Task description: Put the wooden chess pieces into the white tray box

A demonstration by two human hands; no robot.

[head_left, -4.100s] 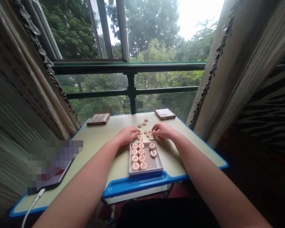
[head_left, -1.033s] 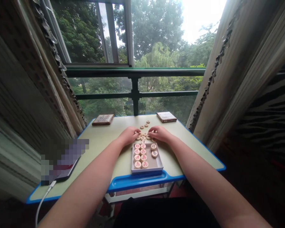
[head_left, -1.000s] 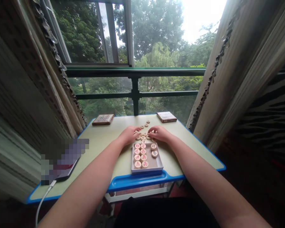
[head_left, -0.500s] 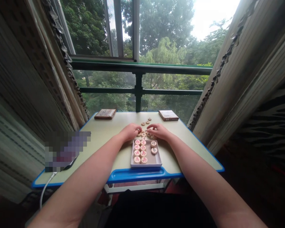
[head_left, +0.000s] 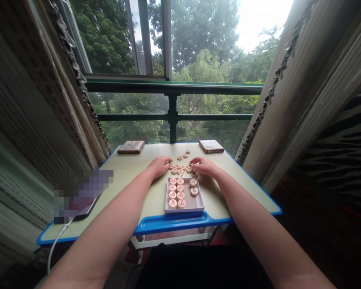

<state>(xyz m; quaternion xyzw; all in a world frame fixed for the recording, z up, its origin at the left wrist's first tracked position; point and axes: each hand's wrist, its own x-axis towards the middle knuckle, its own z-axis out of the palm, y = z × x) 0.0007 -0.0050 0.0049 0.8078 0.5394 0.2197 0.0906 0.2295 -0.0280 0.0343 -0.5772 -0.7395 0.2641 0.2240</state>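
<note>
A shallow grey box (head_left: 196, 204) lies near the front edge of a pale green table (head_left: 129, 176) with a blue rim. Several round wooden chess pieces (head_left: 177, 192) with red and black characters lie in rows inside it. More loose pieces (head_left: 180, 167) are scattered on the table just beyond the box. My left hand (head_left: 160, 165) rests at the left of the loose pieces, fingers curled, fingertips touching them. My right hand (head_left: 203, 166) sits at their right, fingers bent and pinched on a piece.
Two flat boxes lie at the table's far edge, a brown one (head_left: 131, 147) at the left and another (head_left: 211, 146) at the right. A phone (head_left: 84, 208) with a white cable (head_left: 55, 245) lies at the left. Behind stand a green window railing (head_left: 171, 116) and curtains.
Both hands have stayed at the loose pieces, shifting only slightly among them. The camera view has swung a little; the box and its pieces look unchanged.
</note>
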